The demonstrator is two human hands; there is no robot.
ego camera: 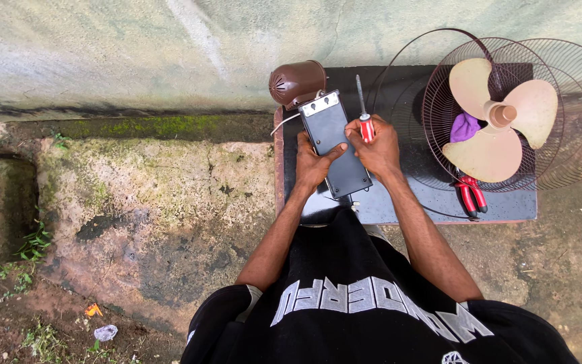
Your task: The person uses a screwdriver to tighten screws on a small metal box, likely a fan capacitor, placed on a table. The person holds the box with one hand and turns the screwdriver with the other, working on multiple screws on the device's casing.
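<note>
Dark tabletop: both hands grip black housing.

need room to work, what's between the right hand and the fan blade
In the head view, only the wire guard rim and bare black tabletop lie between the right hand and fan blade.
</note>
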